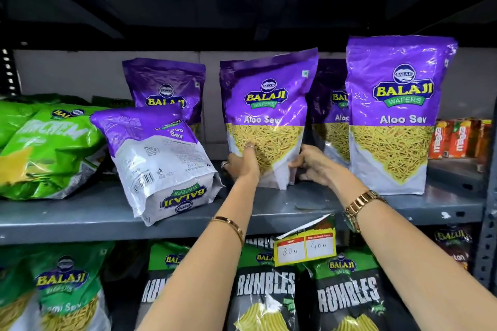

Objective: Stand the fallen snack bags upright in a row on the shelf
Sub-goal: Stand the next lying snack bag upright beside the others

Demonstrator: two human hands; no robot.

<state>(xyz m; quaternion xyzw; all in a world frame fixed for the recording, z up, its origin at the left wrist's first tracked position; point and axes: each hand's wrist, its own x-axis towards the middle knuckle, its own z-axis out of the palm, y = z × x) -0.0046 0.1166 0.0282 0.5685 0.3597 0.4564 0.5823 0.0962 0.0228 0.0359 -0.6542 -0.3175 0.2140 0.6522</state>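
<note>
Several purple Aloo Sev bags sit on the grey shelf (269,212). My left hand (243,161) and my right hand (309,162) grip the lower corners of the middle bag (269,105), which stands upright, leaning slightly. A fallen bag (158,158) lies tipped over at the left, back side up and its base toward me. Another bag (165,86) stands behind it. At the right a large bag (392,115) stands upright near the shelf's front, and one more bag (330,115) stands behind, partly hidden.
Green snack bags (45,148) lie heaped at the shelf's left end. Orange juice cartons (457,140) stand at the far right. A yellow price tag (306,247) hangs from the shelf edge. The lower shelf holds Rumbles bags (266,287) and green sev bags (64,287).
</note>
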